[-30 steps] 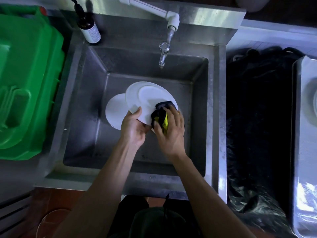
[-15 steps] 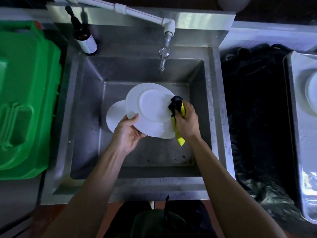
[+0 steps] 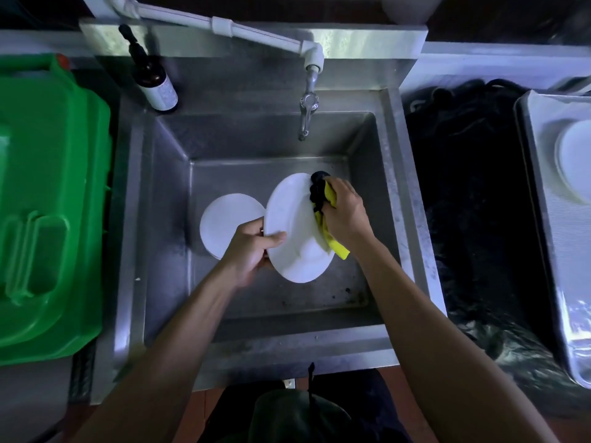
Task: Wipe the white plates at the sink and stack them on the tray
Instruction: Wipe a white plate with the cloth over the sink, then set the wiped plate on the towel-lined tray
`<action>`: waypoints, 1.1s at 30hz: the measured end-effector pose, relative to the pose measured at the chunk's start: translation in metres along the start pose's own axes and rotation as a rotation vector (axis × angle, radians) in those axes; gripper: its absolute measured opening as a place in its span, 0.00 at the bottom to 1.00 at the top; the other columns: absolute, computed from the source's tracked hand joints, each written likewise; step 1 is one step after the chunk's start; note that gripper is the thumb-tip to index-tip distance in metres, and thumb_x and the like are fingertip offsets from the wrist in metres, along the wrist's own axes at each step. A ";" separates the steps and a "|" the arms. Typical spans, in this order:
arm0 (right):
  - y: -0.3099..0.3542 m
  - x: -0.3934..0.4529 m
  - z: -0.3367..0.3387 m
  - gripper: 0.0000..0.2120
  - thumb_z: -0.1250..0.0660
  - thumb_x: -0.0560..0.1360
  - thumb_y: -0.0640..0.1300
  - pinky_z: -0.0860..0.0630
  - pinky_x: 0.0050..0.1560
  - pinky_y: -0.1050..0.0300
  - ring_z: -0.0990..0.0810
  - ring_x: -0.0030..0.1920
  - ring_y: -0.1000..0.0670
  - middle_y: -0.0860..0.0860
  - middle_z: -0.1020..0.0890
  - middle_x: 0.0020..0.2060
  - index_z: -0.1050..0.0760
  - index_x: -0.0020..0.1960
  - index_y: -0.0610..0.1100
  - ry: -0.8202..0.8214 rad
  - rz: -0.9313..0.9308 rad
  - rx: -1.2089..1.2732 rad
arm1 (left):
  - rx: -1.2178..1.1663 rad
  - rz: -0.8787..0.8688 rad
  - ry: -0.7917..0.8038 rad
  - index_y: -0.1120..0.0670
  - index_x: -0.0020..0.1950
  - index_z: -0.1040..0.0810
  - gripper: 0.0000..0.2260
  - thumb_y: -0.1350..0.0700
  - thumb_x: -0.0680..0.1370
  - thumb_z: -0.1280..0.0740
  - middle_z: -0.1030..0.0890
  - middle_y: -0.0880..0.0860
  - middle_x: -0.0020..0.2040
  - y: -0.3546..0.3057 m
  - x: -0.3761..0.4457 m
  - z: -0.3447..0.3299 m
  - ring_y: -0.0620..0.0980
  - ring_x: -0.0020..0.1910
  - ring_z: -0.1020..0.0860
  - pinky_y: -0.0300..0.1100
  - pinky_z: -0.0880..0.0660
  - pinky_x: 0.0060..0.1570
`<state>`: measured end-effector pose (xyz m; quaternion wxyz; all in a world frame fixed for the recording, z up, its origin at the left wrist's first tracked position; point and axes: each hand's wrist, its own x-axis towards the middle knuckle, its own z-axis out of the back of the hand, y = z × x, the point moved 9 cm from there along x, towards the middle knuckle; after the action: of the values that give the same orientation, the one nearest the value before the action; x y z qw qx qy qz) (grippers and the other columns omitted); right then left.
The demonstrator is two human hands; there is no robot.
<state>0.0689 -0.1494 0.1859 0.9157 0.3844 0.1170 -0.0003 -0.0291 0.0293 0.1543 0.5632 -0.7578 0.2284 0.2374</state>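
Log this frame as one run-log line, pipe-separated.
step: wiping | left hand: grips held plate at rim | right hand: presses cloth on plate | second plate: in sink | tray: one plate

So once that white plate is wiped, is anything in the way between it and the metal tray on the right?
Nothing solid shows. The held white plate must clear the steel sink's right wall and cross the black bag to the metal tray.

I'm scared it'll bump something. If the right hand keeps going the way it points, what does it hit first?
Probably the sink's back wall. The right hand, gripping the cloth on the plate, points up and slightly left; depth is hard to judge.
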 end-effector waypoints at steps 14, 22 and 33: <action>-0.020 -0.028 0.135 0.19 0.32 0.77 0.40 0.24 0.57 0.41 0.23 0.60 0.41 0.48 0.22 0.64 0.26 0.68 0.46 -0.215 0.099 -0.088 | 0.975 -0.546 -0.051 0.49 0.37 0.38 0.16 0.58 0.82 0.36 0.35 0.48 0.29 -0.094 0.001 -0.126 0.49 0.29 0.36 0.46 0.41 0.31; -0.079 -0.057 0.241 0.21 0.33 0.77 0.44 0.25 0.61 0.38 0.25 0.65 0.40 0.51 0.24 0.68 0.27 0.69 0.48 -0.338 0.096 -0.122 | 1.317 -0.982 -0.103 0.56 0.53 0.19 0.06 0.63 0.78 0.32 0.24 0.54 0.29 -0.142 -0.011 -0.257 0.60 0.27 0.26 0.43 0.35 0.27; -0.195 -0.111 0.377 0.21 0.30 0.75 0.41 0.26 0.61 0.41 0.24 0.63 0.40 0.54 0.22 0.66 0.24 0.67 0.50 -0.485 -0.006 -0.111 | 1.533 -1.321 0.177 0.53 0.63 0.17 0.24 0.73 0.73 0.34 0.15 0.52 0.58 -0.126 0.003 -0.485 0.59 0.49 0.15 0.54 0.18 0.42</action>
<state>0.0237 -0.5624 0.3273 0.9367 0.3218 -0.1051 -0.0889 0.1007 -0.4047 0.3687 0.8972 -0.1821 -0.1042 -0.3887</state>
